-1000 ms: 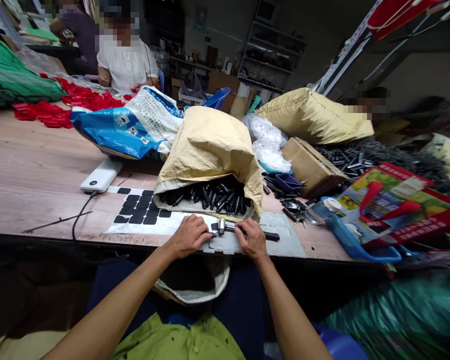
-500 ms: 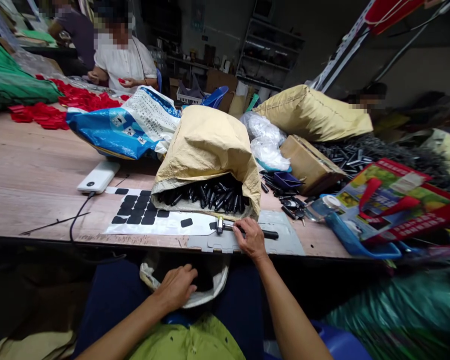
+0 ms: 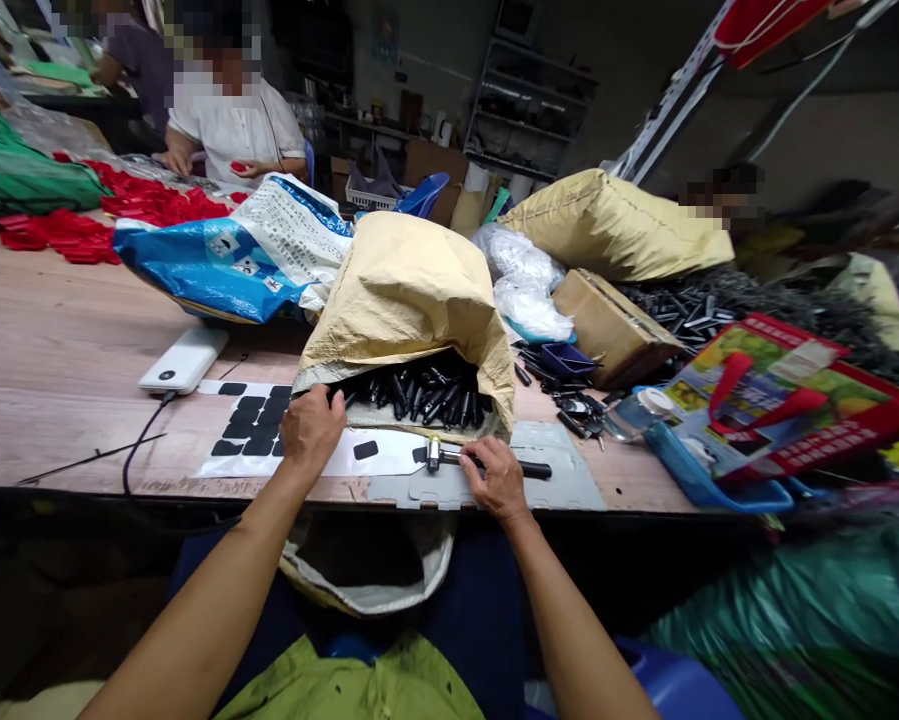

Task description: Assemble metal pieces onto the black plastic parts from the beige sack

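A small hammer (image 3: 535, 469) with a metal head lies across a grey sheet (image 3: 580, 470) at the table's front edge. Its black handle is in the fingers of my right hand (image 3: 498, 478), closed around it. My left hand (image 3: 312, 432) is at the left corner of a tan sack (image 3: 408, 285), thumb and forefinger apart; its other fingers are partly hidden. Black pen-like parts (image 3: 419, 390) fill the sack's open mouth. Under my left wrist runs a white backing strip (image 3: 231, 466) with black rounded patches (image 3: 250, 425). A pale-rimmed bag (image 3: 426, 590) stands open between my legs.
A white power bank (image 3: 183, 360) with a cable lies left. Behind are a blue-and-white sack (image 3: 224, 265) and red pieces (image 3: 59, 232). To the right stand a wooden box (image 3: 614, 330), a clear bottle (image 3: 633, 415) and a blue tray (image 3: 689, 470). A co-worker (image 3: 231, 130) sits across.
My left hand has risen from the bag between my legs to the tan sack's left corner. My right hand stays on the hammer. The view has shifted slightly.
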The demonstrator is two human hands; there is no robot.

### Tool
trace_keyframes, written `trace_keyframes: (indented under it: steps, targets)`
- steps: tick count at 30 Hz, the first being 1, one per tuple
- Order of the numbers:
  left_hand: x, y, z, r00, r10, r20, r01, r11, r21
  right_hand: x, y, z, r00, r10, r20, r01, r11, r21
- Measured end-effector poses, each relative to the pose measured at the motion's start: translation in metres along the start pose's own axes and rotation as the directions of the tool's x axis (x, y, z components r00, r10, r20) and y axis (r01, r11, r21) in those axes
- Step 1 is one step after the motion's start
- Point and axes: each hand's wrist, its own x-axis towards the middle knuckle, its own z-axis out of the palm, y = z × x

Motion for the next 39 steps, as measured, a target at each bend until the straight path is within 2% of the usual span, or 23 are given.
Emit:
trace_keyframes:
  steps: [4, 7, 10, 12, 14, 16, 18, 20, 25, 30, 36, 39]
  targets:
    - [0.016, -0.005, 0.005, 0.988, -0.097, 0.116, 0.092, 0.995, 0.043, 0.0, 0.001, 0.001, 1.0, -0.004, 0.007, 0.004, 1.0, -0.002]
    - [0.01, -0.01, 0.005, 0.989, -0.104, 0.1, 0.104, 0.995, 0.01, 0.0, 0.001, 0.001, 1.0, -0.008, 0.004, 0.008, 1.0, -0.004]
    - [-0.012, -0.012, 0.002, 1.0, 0.01, 0.024, -0.01, 1.0, -0.022, 0.0, 0.001, 0.001, 1.0, -0.007, -0.001, 0.007, 1.0, -0.007]
    - [-0.031, -0.011, 0.002, 0.982, 0.188, 0.01, -0.187, 0.98, -0.065, 0.0, 0.0, 0.001, 1.0, -0.009, -0.004, 0.009, 1.0, -0.008]
    - [-0.046, -0.007, 0.007, 0.91, 0.41, 0.065, -0.4, 0.907, -0.133, 0.0, 0.0, 0.0, 1.0, -0.014, -0.005, 0.014, 1.0, -0.005]
    - [-0.054, -0.002, 0.015, 0.798, 0.585, 0.145, -0.555, 0.807, -0.202, 0.001, 0.0, 0.0, 1.0, -0.019, -0.006, 0.019, 1.0, -0.004]
    - [-0.053, 0.002, 0.025, 0.712, 0.671, 0.206, -0.625, 0.74, -0.25, 0.0, 0.0, 0.0, 1.0, -0.021, -0.011, 0.021, 1.0, -0.006]
    - [-0.048, 0.003, 0.032, 0.682, 0.691, 0.239, -0.631, 0.721, -0.285, 0.0, -0.001, 0.0, 1.0, -0.022, -0.01, 0.022, 1.0, -0.007]
    - [-0.04, -0.002, 0.037, 0.669, 0.693, 0.268, -0.596, 0.716, -0.364, -0.001, 0.001, 0.002, 1.0, -0.002, 0.016, 0.003, 1.0, -0.009]
    - [-0.04, -0.001, 0.037, 0.671, 0.679, 0.297, -0.574, 0.73, -0.371, 0.001, -0.001, -0.004, 1.0, 0.003, 0.023, -0.004, 1.0, 0.022]
    - [-0.039, 0.002, 0.036, 0.657, 0.679, 0.328, -0.576, 0.732, -0.364, -0.003, -0.033, -0.016, 0.995, 0.069, -0.067, -0.056, 0.983, 0.177]
    - [-0.04, 0.002, 0.035, 0.658, 0.68, 0.324, -0.571, 0.73, -0.375, -0.004, -0.048, -0.014, 0.994, 0.095, -0.053, -0.085, 0.98, 0.177]
